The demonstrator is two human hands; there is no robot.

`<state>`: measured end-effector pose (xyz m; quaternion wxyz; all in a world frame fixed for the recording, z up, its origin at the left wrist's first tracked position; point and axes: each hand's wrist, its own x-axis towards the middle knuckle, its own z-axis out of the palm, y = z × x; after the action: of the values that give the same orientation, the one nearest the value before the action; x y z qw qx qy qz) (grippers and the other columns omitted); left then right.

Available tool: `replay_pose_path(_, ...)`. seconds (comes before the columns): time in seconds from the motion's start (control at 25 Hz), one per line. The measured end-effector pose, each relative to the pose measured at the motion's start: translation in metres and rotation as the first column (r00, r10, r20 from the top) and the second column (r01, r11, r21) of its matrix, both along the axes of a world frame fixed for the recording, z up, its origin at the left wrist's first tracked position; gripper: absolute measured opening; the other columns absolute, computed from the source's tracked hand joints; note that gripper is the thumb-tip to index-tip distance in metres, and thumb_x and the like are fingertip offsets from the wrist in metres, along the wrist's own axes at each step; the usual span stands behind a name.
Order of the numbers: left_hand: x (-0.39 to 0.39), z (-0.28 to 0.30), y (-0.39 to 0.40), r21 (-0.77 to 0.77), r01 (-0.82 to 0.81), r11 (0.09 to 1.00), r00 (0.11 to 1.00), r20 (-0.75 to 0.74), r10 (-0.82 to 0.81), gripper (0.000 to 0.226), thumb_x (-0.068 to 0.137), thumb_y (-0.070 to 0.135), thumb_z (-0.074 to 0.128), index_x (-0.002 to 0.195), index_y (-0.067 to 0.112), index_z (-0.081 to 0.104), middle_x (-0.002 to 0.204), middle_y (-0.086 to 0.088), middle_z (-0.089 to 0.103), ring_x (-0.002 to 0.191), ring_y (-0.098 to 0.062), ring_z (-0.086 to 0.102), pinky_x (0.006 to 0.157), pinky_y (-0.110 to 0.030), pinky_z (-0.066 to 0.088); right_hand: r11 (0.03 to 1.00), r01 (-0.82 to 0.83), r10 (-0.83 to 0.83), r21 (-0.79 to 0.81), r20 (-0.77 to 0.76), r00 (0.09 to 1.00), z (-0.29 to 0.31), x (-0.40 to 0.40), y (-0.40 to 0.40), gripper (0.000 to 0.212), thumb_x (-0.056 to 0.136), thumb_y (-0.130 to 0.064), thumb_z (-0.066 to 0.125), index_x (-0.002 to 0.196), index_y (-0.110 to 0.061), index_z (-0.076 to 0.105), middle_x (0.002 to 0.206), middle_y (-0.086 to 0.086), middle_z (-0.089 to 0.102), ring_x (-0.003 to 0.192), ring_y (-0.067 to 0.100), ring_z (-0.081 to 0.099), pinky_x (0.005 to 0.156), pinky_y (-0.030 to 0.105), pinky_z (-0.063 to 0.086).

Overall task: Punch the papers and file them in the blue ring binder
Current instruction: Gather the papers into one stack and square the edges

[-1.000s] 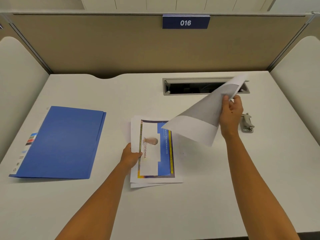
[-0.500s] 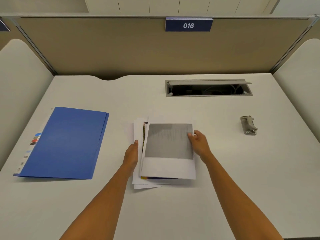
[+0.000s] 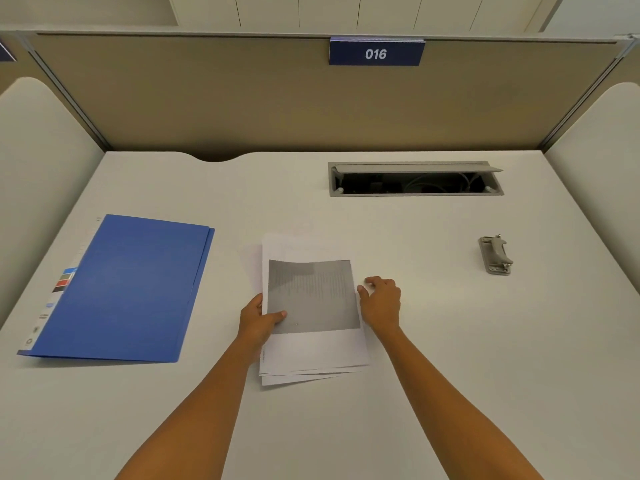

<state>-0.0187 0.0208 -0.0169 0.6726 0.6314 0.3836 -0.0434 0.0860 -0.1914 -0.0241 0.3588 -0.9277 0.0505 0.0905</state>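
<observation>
A small stack of papers lies in the middle of the white desk, its top sheet showing a grey printed block. My left hand grips the stack's left edge, thumb on top of the grey sheet. My right hand rests at the stack's right edge with fingers loosely bent, touching the paper's side. The blue ring binder lies shut and flat on the left of the desk. A grey hole punch sits apart at the right.
The white desk is walled by a beige partition with a "016" sign at the back and curved side panels. An open cable tray slot is sunk in the desk behind the papers.
My right hand brought the lifted grey sheet down onto the stack and let it go. The sheets have been squared up, hiding the coloured page. My left thumb now lies on top.
</observation>
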Motion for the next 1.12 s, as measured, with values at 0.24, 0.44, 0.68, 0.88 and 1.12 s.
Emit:
replay_pose_path(0.24, -0.012, 0.003, 0.031, -0.269, -0.249, 0.93, 0.966, 0.002, 0.259, 0.041, 0.083, -0.002, 0.067, 0.121, 0.011, 0.06, 0.109, -0.012, 0.068, 0.092, -0.029, 0.065, 0.078, -0.041, 0.055, 0.993, -0.044, 0.037, -0.111, -0.066, 0.997, 0.003, -0.008, 0.0, 0.055, 0.089, -0.032, 0.063, 0.132, -0.005, 0.041, 0.132, 0.012, 0.04, 0.119, 0.027, 0.044, 0.095, 0.032, 0.041)
replay_pose_path(0.44, -0.014, 0.009, 0.047, -0.327, -0.297, 0.897, 0.944, 0.038, 0.327, 0.04, 0.086, 0.001, 0.066, 0.121, 0.017, 0.06, 0.11, -0.008, 0.067, 0.093, -0.026, 0.063, 0.075, -0.039, 0.054, 0.973, -0.132, 0.105, -0.187, -0.149, 0.983, 0.008, -0.025, 0.02, 0.089, 0.065, -0.045, 0.082, 0.131, -0.007, 0.037, 0.13, 0.009, 0.037, 0.116, 0.028, 0.048, 0.09, 0.037, 0.048)
replay_pose_path(0.68, -0.016, 0.0, 0.038, -0.176, -0.286, 0.942, 0.958, -0.03, 0.285, 0.041, 0.084, 0.002, 0.068, 0.122, 0.01, 0.058, 0.116, -0.014, 0.065, 0.093, -0.03, 0.061, 0.084, -0.044, 0.052, 0.992, -0.077, 0.049, -0.097, -0.263, 0.964, 0.012, -0.036, 0.015, 0.065, 0.075, -0.036, 0.076, 0.123, -0.012, 0.04, 0.117, 0.007, 0.058, 0.103, 0.03, 0.062, 0.085, 0.04, 0.051)
replay_pose_path(0.88, -0.009, -0.004, 0.026, -0.019, -0.224, 0.974, 0.974, -0.044, 0.223, 0.041, 0.086, 0.004, 0.067, 0.126, 0.008, 0.056, 0.119, -0.014, 0.063, 0.097, -0.031, 0.06, 0.086, -0.045, 0.053, 0.966, -0.235, 0.163, -0.106, -0.456, 0.875, 0.015, -0.016, -0.006, 0.037, 0.089, -0.027, 0.058, 0.118, -0.004, 0.057, 0.12, 0.01, 0.062, 0.104, 0.029, 0.059, 0.079, 0.029, 0.043)
replay_pose_path(1.12, 0.001, -0.006, 0.009, 0.049, -0.079, 0.996, 0.995, -0.049, 0.082, 0.04, 0.086, 0.005, 0.067, 0.125, 0.008, 0.057, 0.118, -0.013, 0.064, 0.1, -0.032, 0.062, 0.089, -0.044, 0.054, 0.992, -0.096, 0.127, 0.084, -0.712, 0.691, 0.017, -0.007, -0.03, 0.053, 0.096, -0.048, 0.041, 0.118, -0.003, 0.055, 0.108, 0.013, 0.064, 0.093, 0.026, 0.06, 0.083, 0.033, 0.05)
